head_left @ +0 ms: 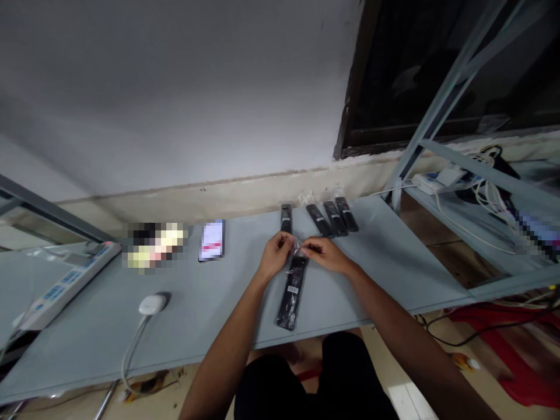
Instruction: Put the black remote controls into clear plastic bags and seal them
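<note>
Lying lengthwise on the middle of the grey table (371, 274), a black remote (292, 294) sits inside a clear plastic sleeve (298, 251). Both the left hand (275, 255) and the right hand (327, 255) pinch the sleeve's far end, fingers closed on the film. The remote looks light and stiff, while the film seems thin and slippery, best gripped at its loose edge.

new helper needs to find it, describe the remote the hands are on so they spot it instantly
On the grey table, look mid-front. The long black remote lies in a clear bag, left hand and right hand pinching the bag's top; the other remotes sit along the back.
</note>
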Available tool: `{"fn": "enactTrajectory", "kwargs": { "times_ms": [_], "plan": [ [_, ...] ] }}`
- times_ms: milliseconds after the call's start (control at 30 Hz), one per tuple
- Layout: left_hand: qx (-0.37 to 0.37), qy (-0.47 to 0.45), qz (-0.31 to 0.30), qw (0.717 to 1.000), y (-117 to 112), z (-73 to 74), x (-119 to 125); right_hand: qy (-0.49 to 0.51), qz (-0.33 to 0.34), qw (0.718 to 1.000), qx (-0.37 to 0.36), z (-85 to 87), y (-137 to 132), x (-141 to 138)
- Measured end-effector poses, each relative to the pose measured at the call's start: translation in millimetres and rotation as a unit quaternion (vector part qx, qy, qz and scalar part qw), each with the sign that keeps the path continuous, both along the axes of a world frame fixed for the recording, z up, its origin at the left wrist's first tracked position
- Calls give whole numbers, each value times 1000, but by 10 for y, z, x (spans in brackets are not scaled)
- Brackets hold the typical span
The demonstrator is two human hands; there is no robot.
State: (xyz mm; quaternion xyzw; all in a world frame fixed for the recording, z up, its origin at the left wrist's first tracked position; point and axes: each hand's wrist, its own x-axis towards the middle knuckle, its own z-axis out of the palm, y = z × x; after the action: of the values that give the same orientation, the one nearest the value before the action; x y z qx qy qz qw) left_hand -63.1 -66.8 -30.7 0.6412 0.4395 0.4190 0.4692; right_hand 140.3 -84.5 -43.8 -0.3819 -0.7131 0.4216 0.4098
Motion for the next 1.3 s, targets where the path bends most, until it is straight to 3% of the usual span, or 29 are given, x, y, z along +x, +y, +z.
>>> {"fn": "enactTrajectory", "kwargs": {
  "times_ms": [200, 367, 600, 700, 833, 967, 1167, 1300],
  "plan": [
    [-7, -30, -4, 1000, 54, -103, 10, 115, -57, 987, -96, -117, 56, -33],
    [-45, -48, -38, 997, 82, -95, 43, 127, -58, 985, -102, -70, 89, 53],
    [-25, -91, 5, 996, 66, -67, 114, 182, -143, 968, -95, -51, 153, 70],
    [-31, -101, 25, 994, 51, -43, 132, 174, -84, 972, -135, -55, 125, 65],
    [-44, -132, 38, 989, 53, -27, 133, 89, 8, 981, -175, -68, 64, 63],
    [-63, -147, 38, 986, 75, -2, 90, 89, -12, 976, -201, -85, 55, 50],
    [-154, -82, -81, 981, 54, 39, -37, 130, -77, 968, -200, -75, 85, 54],
    [-151, -88, -59, 983, 40, 8, -65, 128, -48, 970, -202, -55, 76, 83]
  ]
}}
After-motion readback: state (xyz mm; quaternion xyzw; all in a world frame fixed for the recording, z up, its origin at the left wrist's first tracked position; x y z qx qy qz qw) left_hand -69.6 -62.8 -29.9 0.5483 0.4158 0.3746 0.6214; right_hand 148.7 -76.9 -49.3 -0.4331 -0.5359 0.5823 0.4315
